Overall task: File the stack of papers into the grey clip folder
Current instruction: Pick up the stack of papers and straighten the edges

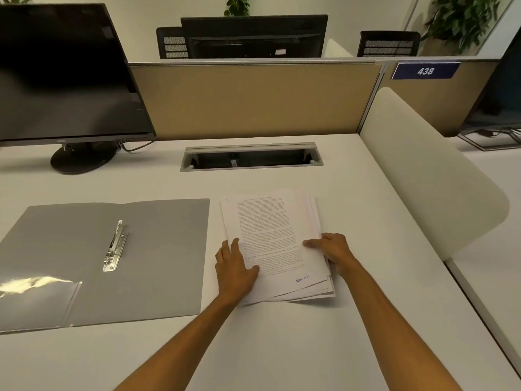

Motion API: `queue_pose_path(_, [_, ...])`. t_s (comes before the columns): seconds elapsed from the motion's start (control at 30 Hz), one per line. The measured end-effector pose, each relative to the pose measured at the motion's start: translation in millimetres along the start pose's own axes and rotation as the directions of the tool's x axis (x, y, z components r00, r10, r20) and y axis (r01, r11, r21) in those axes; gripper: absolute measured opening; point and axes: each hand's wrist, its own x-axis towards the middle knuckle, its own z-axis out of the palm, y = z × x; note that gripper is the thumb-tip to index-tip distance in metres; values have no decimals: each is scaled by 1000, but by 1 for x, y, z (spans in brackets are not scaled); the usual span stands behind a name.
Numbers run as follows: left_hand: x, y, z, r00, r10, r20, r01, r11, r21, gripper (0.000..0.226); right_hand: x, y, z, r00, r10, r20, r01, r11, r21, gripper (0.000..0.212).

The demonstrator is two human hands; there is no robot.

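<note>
A loosely fanned stack of printed white papers [270, 230] lies on the white desk, right of centre. My left hand [235, 268] grips its left edge, thumb on the top sheet. My right hand [332, 251] holds the right edge, thumb on top and fingers under the side. The grey clip folder [158, 249] lies open flat to the left of the papers, apart from them. Its metal clip [114, 246] sits along the spine, and a clear pocket [36, 300] covers the lower left flap.
A black monitor [64, 80] on a round base stands at the back left. A grey cable tray opening [251, 156] is set into the desk [282, 342] behind the papers. A white curved divider [428, 176] borders the desk on the right, and a beige partition [253, 100] closes the back.
</note>
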Motion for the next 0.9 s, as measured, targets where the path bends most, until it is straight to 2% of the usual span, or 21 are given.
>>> queue_pose_path(0.07, [0, 0, 1, 1000, -3, 3, 3, 1000, 2, 81, -2, -3, -3, 999, 0, 37, -3, 996, 88, 23])
queue_pose_path(0.17, [-1, 0, 2, 1000, -3, 12, 3, 1000, 10, 79, -2, -3, -4, 995, 2, 104, -14, 993, 113, 16])
queue_pose_path(0.27, [-2, -1, 3, 1000, 6, 17, -6, 1000, 12, 78, 1, -1, -1, 986, 16, 168, -30, 996, 81, 43])
queue_pose_path(0.37, [2, -3, 0, 1000, -6, 26, 7, 1000, -24, 81, -1, -2, 1, 986, -45, 161, 26, 993, 116, 64])
queue_pose_path(0.43, [8, -3, -6, 1000, -26, 9, 27, 996, -88, 84, -6, -6, 2, 981, -107, 163, 83, 986, 147, 66])
queue_pose_path(0.5, [17, 1, -16, 998, -68, -8, 65, 973, -221, 86, -14, -12, 0, 971, -169, 171, 138, 975, 176, 59])
queue_pose_path(0.6, [37, 11, -43, 991, -100, 84, 129, 869, -478, 78, -28, -24, -2, 937, -290, 195, 251, 946, 204, 45])
queue_pose_path(0.7, [59, 18, -69, 932, 35, 362, 248, 667, -703, 63, -43, -38, -5, 897, -392, 204, 339, 907, 249, 35])
queue_pose_path(0.77, [69, 24, -83, 870, 129, 476, 316, 596, -739, 53, -49, -47, -6, 879, -435, 194, 381, 887, 261, 35])
queue_pose_path(0.83, [76, 32, -92, 878, 181, 443, 270, 577, -771, 48, -54, -57, -8, 867, -466, 176, 407, 867, 288, 36])
queue_pose_path(0.9, [76, 46, -101, 922, 202, 329, 172, 548, -819, 42, -57, -65, -10, 854, -498, 151, 442, 847, 294, 33])
